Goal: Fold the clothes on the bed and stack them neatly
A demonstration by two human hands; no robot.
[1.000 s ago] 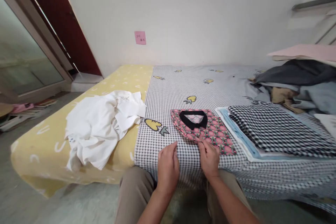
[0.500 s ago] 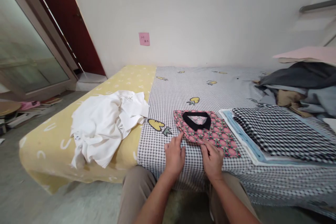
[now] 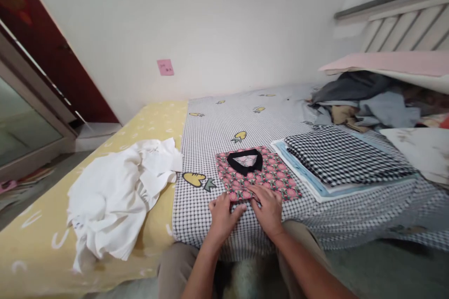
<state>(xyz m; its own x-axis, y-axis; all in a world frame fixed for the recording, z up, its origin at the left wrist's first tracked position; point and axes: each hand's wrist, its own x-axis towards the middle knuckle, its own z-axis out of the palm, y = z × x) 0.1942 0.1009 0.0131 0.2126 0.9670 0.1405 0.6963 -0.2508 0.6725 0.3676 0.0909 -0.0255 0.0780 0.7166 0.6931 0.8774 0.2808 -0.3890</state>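
A folded shirt (image 3: 277, 173), pink floral with a black collar, lies on the checked part of the bed cover, collar toward the wall. At its near left corner, my left hand (image 3: 223, 218) touches the hem with its fingertips, thumb spread to the side. My right hand (image 3: 268, 210) rests with its fingers laid over the middle of the near edge. The undersides of the fingers are hidden. Right of the shirt is a folded stack with a black-and-white checked garment (image 3: 345, 154) on top of light blue and white cloth.
A crumpled white garment (image 3: 112, 191) lies on the yellow cover (image 3: 42, 224) at left. Dark, grey and brown clothes (image 3: 354, 88) are heaped at the far right under a pink-topped sheet (image 3: 389, 61). A white cloth (image 3: 417, 149) is at the right. The wall (image 3: 228, 18) stands behind the bed.
The view has swung to the right. My left hand has moved down to the shirt's near left corner, and the near edge now lies straighter and flatter. My right hand stays at that edge.
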